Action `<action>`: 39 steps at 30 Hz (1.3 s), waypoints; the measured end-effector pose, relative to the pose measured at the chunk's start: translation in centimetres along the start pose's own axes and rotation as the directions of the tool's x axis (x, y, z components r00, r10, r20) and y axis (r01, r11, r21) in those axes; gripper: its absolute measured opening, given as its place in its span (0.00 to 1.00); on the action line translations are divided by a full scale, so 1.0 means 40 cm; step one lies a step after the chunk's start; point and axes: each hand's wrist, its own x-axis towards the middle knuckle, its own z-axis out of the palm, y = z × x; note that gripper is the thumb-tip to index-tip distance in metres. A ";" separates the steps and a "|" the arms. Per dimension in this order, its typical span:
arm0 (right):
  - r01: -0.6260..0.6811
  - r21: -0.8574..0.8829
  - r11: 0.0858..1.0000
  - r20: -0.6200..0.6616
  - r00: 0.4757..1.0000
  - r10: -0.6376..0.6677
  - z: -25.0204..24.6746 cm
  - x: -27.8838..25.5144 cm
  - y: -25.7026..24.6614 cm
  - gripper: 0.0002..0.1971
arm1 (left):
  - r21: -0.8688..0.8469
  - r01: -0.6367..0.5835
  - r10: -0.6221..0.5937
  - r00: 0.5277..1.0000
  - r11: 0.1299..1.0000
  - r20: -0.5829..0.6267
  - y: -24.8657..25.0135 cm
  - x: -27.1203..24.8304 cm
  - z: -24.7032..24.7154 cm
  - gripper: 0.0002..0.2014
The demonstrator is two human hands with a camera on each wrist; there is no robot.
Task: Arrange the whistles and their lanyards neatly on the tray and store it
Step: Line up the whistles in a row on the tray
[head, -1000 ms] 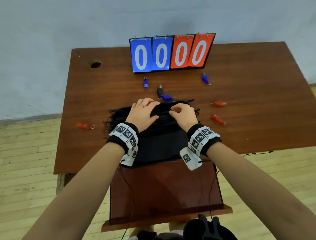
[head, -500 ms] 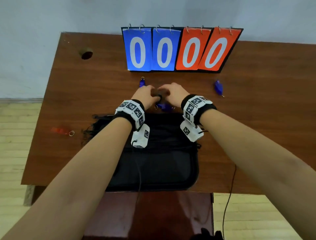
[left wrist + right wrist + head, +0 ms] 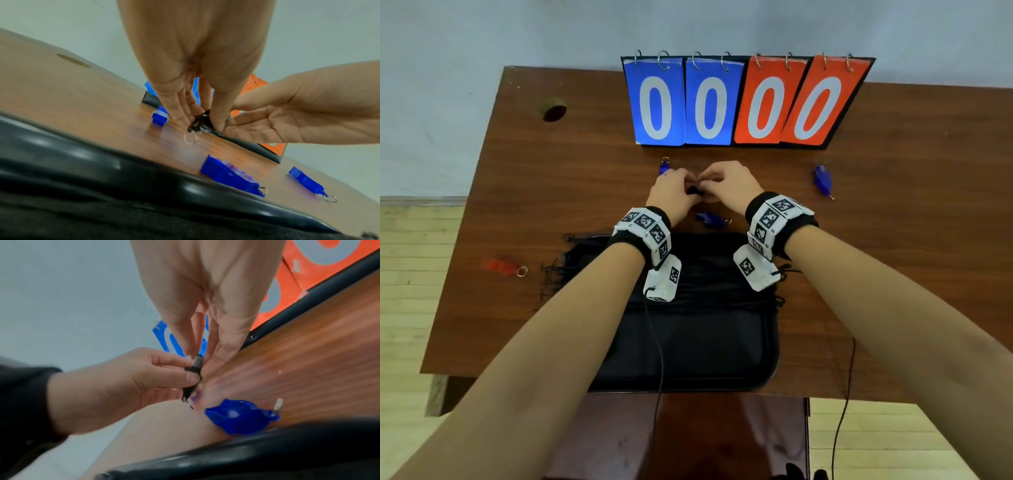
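Both hands were on the lanyards [image 3: 592, 270] over the tray [image 3: 770, 342] 1 s ago; since then they've gone off it toward 12 o'clock, w/ the scoreboard. Left hand [image 3: 671, 195] and right hand [image 3: 726, 185] now meet above the table, fingers [image 3: 191, 378] pinching the black whistle [image 3: 194, 369], which was lying there before, lifted now.

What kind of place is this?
Probably a school gym or sports room: a flip scoreboard stands on the wooden table, loose whistles lie around, and the floor is pale planks.
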 end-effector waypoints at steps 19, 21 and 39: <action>-0.046 0.523 0.851 -0.016 0.998 0.064 0.212 -0.397 -0.135 0.08 | -0.705 -0.096 0.191 0.980 0.703 0.057 -0.144 -0.384 -0.180 0.11; -0.066 0.546 0.835 0.011 0.997 0.071 0.253 -0.433 -0.141 0.10 | -0.743 -0.055 0.201 0.974 0.667 0.108 -0.184 -0.424 -0.192 0.11; -0.082 0.501 0.861 -0.104 0.983 0.154 0.495 -0.584 -0.121 0.15 | -0.449 -0.140 0.230 0.961 0.883 0.154 -0.365 -0.579 -0.189 0.12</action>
